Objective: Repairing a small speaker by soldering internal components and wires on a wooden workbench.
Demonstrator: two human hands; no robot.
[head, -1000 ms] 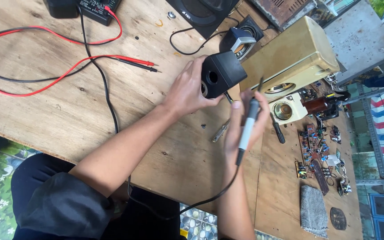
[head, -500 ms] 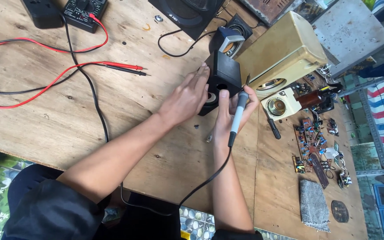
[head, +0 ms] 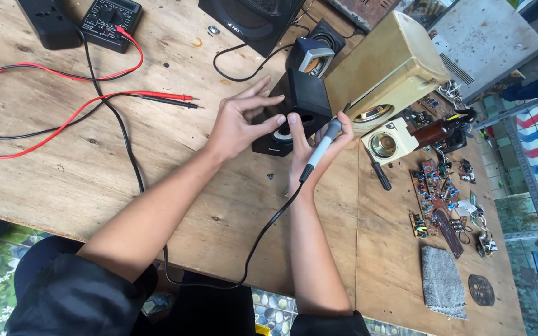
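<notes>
Small black speaker point(head: 299, 109) stands tilted on the table point(head: 94, 174), cone toward the person; left hand point(head: 238, 124) steadies it loosely, right hand point(head: 316, 149) clenches a soldering iron point(head: 320, 149) beside the beige speaker box point(head: 393, 68).

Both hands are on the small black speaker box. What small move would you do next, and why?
Probably lay the soldering iron aside. The right hand pinches it while also steadying the black speaker box, and the left hand only touches with its fingertips, so the grip looks awkward.

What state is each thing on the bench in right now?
Left hand: fingers spread, touching the small black speaker.
Right hand: gripping the soldering iron, thumb on the speaker.
Small black speaker: tipped on the bench.
Meter probes: lying loose.
Beige box: tilted.
</notes>
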